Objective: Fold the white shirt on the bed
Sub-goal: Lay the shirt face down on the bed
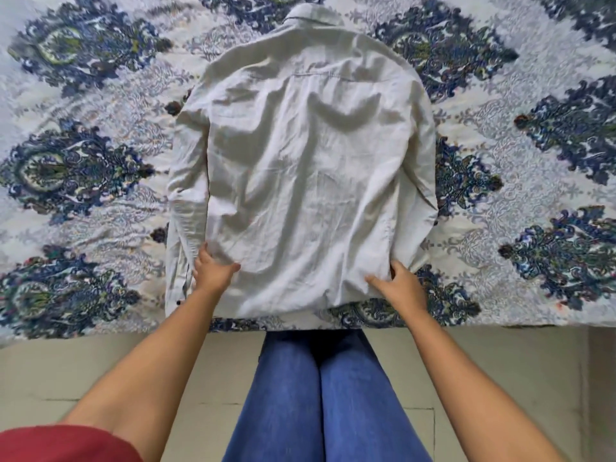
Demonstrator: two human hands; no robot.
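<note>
The white shirt [300, 168] lies back-up on the bed [83, 161], collar at the far end, hem toward me. Both sleeves look folded in along its sides. My left hand [211, 271] sits at the lower left of the shirt, fingers tucked into the cloth beside the left sleeve fold. My right hand [400, 285] grips the lower right corner, thumb on top and fingers curled around the edge. The hem lies close to the bed's near edge.
The bed cover is white with large blue paisley motifs and spreads wide on both sides of the shirt. Below the bed's edge are pale floor tiles [100, 368] and my legs in blue jeans [320, 395].
</note>
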